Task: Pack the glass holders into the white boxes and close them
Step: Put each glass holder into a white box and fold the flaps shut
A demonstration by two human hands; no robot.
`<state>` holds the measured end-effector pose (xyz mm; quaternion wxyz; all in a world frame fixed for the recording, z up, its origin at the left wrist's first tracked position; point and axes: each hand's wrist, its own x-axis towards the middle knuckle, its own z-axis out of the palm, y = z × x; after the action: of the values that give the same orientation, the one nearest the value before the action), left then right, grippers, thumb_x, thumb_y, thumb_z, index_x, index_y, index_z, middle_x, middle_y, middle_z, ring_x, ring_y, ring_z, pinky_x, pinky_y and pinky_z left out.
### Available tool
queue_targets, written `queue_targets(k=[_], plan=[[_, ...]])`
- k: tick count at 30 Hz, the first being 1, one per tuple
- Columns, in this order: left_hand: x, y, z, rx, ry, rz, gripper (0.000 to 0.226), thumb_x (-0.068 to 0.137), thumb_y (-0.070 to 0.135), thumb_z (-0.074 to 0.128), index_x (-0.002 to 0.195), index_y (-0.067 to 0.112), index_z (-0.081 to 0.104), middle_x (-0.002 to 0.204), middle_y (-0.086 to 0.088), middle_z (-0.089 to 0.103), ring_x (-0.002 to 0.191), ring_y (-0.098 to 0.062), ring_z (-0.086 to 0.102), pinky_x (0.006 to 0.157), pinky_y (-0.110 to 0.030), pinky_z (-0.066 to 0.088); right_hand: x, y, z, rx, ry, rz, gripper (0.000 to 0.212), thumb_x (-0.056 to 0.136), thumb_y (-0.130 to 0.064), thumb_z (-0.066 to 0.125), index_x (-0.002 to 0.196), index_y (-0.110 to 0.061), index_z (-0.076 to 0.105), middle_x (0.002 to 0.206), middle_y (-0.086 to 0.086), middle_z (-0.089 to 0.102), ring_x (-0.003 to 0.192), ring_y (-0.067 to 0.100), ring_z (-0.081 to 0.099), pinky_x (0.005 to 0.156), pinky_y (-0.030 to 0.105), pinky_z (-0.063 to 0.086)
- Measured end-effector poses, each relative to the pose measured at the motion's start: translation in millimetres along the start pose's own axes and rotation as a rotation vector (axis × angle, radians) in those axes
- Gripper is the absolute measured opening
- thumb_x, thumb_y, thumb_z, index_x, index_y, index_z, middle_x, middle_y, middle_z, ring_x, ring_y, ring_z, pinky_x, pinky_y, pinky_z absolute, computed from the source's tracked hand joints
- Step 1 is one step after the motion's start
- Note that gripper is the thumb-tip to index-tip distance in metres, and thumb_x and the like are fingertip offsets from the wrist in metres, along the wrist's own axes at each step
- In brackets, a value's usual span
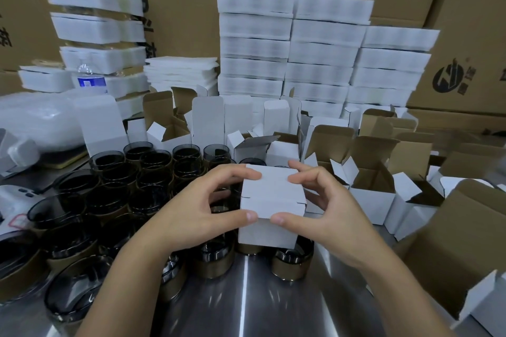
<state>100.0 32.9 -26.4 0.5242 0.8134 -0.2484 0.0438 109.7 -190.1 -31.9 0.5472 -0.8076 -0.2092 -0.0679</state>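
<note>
A small white box with its top flap folded shut is held above the steel table in front of me. My left hand grips its left side, thumb on the near top edge and fingers on the far edge. My right hand holds the right side the same way. Several dark smoked glass holders with gold bands stand crowded on the left and under the box. What is inside the box is hidden.
Open white boxes with brown insides stand to the right and behind. Stacks of flat white box blanks rise at the back against brown cartons. A water bottle stands back left. Bare steel table shows near me.
</note>
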Motion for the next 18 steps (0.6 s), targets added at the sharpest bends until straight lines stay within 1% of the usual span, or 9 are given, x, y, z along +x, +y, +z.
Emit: queue_targets(k=[1, 3, 6, 8, 10, 12, 13, 15, 18], plan=[[0, 0, 0, 0.005, 0.011, 0.009, 0.050, 0.068, 0.045, 0.069, 0.117, 0.036, 0.060, 0.132, 0.016, 0.056, 0.127, -0.002, 0.048, 0.110, -0.042, 0.038, 0, 0, 0, 0.006, 0.018, -0.005, 0.062, 0.043, -0.064, 0.082, 0.096, -0.046, 0.056, 0.128, -0.036, 0.049, 0.116, -0.004, 0.053, 0.095, 0.021, 0.046], [1, 0, 1, 0.000, 0.026, 0.024, 0.044, 0.071, 0.047, 0.068, 0.114, 0.041, 0.061, 0.128, 0.018, 0.059, 0.125, -0.003, 0.050, 0.108, -0.042, 0.039, 1, 0, 1, 0.031, 0.059, -0.026, 0.059, 0.046, -0.064, 0.081, 0.097, -0.043, 0.060, 0.123, -0.035, 0.054, 0.113, -0.003, 0.056, 0.092, 0.021, 0.049], [2, 0, 1, -0.028, 0.040, 0.024, 0.039, 0.072, 0.049, 0.065, 0.111, 0.047, 0.060, 0.123, 0.019, 0.062, 0.121, -0.005, 0.055, 0.105, -0.044, 0.042, 1, -3, 4, 0.074, 0.091, -0.053, 0.057, 0.050, -0.067, 0.076, 0.099, -0.041, 0.064, 0.115, -0.033, 0.059, 0.108, -0.002, 0.058, 0.083, 0.021, 0.053], [3, 0, 1, -0.028, 0.044, 0.023, 0.037, 0.073, 0.051, 0.064, 0.110, 0.049, 0.060, 0.122, 0.020, 0.062, 0.119, -0.005, 0.056, 0.103, -0.045, 0.043, 0, -4, 7, 0.110, 0.095, -0.050, 0.054, 0.052, -0.066, 0.074, 0.098, -0.041, 0.065, 0.116, -0.030, 0.060, 0.106, 0.002, 0.060, 0.077, 0.023, 0.056], [3, -1, 1, -0.026, 0.049, 0.025, 0.036, 0.074, 0.052, 0.063, 0.110, 0.050, 0.060, 0.121, 0.021, 0.062, 0.118, -0.005, 0.056, 0.103, -0.045, 0.044, 0, -5, 8, 0.122, 0.096, -0.044, 0.048, 0.054, -0.064, 0.073, 0.097, -0.043, 0.066, 0.117, -0.027, 0.060, 0.105, 0.005, 0.061, 0.079, 0.029, 0.057], [3, -1, 1, -0.027, 0.052, 0.029, 0.036, 0.074, 0.052, 0.063, 0.109, 0.050, 0.060, 0.120, 0.022, 0.062, 0.117, -0.004, 0.056, 0.102, -0.044, 0.045, 0, -5, 9, 0.113, 0.099, -0.045, 0.044, 0.056, -0.063, 0.071, 0.097, -0.046, 0.067, 0.119, -0.028, 0.058, 0.105, 0.002, 0.059, 0.083, 0.032, 0.056], [4, -1, 1, -0.028, 0.053, 0.031, 0.035, 0.074, 0.052, 0.063, 0.109, 0.050, 0.060, 0.120, 0.022, 0.062, 0.117, -0.004, 0.057, 0.101, -0.044, 0.046, 0, -5, 9, 0.100, 0.099, -0.050, 0.043, 0.058, -0.062, 0.069, 0.098, -0.047, 0.067, 0.121, -0.029, 0.056, 0.107, -0.002, 0.057, 0.086, 0.031, 0.055], [4, -1, 1, -0.030, 0.050, 0.033, 0.035, 0.074, 0.051, 0.062, 0.109, 0.050, 0.060, 0.119, 0.023, 0.062, 0.116, -0.003, 0.057, 0.101, -0.043, 0.046, -1, -6, 10, 0.073, 0.090, -0.078, 0.040, 0.062, -0.062, 0.065, 0.100, -0.050, 0.066, 0.124, -0.031, 0.053, 0.112, -0.007, 0.052, 0.089, 0.023, 0.051], [4, -1, 1, -0.022, 0.031, 0.029, 0.036, 0.074, 0.051, 0.061, 0.110, 0.050, 0.058, 0.120, 0.025, 0.061, 0.117, -0.001, 0.056, 0.101, -0.042, 0.046, -3, -8, 11, 0.072, 0.066, -0.107, 0.037, 0.066, -0.059, 0.063, 0.101, -0.050, 0.066, 0.122, -0.033, 0.052, 0.115, -0.011, 0.047, 0.085, 0.011, 0.046]])
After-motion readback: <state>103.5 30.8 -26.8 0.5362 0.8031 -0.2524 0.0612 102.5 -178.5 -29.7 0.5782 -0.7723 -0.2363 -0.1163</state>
